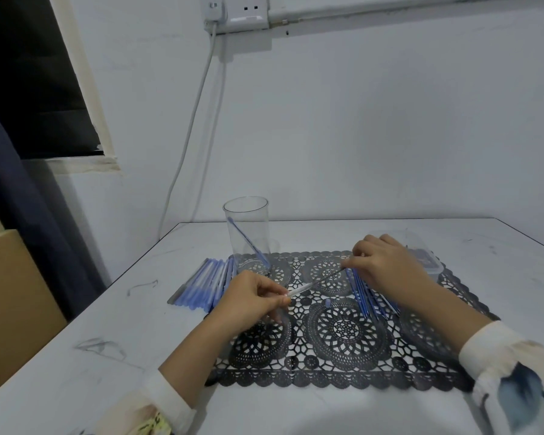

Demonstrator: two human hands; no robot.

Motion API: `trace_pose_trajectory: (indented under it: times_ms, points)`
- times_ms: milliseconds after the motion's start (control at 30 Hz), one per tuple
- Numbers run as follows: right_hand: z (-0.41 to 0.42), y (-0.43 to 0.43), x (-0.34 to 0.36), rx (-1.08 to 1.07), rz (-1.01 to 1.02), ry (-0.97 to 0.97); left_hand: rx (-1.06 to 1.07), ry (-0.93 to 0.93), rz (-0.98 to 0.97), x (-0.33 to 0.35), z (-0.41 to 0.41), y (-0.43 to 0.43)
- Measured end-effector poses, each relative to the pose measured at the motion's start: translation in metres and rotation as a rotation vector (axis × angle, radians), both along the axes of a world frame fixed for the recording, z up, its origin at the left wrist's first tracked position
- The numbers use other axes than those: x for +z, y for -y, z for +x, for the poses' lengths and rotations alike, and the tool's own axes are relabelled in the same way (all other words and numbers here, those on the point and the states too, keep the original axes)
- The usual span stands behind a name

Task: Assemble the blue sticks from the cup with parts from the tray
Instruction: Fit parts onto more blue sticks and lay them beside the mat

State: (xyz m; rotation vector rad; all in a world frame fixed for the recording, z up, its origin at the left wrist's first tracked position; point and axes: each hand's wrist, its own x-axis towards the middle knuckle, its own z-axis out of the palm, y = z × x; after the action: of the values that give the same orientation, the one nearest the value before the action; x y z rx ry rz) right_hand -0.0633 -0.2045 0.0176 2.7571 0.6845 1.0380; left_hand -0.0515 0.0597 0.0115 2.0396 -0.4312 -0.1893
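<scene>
Listing from the surface up, we record one white table (107,309), scuffed with grey marks, set against a pale wall bearing one socket plate (248,11) and one white cable (189,127) at twelve o'clock. One dark window (29,73) and one navy curtain (16,199) stand at ten o'clock. One black lace mat (343,334) covers the table's middle. One clear cup (248,221) stands at the mat's eleven o'clock corner with one blue stick (248,243) leaning inside it. One clear tray (434,265) sits at two o'clock, partly hidden. Pale blue assembled pieces (201,285) lie in one row at nine o'clock, roughly ten, overlapping too much for a sure count. Loose sticks (368,293), thin and dark blue, fan out toward three o'clock, number unclear. One small blue cap (328,302) lies near centre. Our left hand (248,301) pinches a clear tube (299,290). Our right hand (387,265) pinches the thin dark stick (327,276) running from its end, above the mat's middle.
</scene>
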Motion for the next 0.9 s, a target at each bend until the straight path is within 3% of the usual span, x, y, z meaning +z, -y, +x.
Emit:
trace_pose_trajectory:
  times_ms: [267,400,700,900]
  points:
    - [0.008,0.011,-0.011,-0.201,-0.025,0.013,0.123,0.315,0.264,-0.004,0.003,0.003]
    - [0.011,0.009,-0.017,-0.225,-0.147,-0.059,0.136,0.406,0.313,-0.005,0.0,0.005]
    - [0.009,0.008,-0.016,-0.303,-0.244,-0.265,0.111,0.397,0.3,-0.008,0.0,0.007]
    - [0.007,0.008,-0.014,-0.318,-0.279,-0.294,0.104,0.386,0.325,-0.008,0.001,0.007]
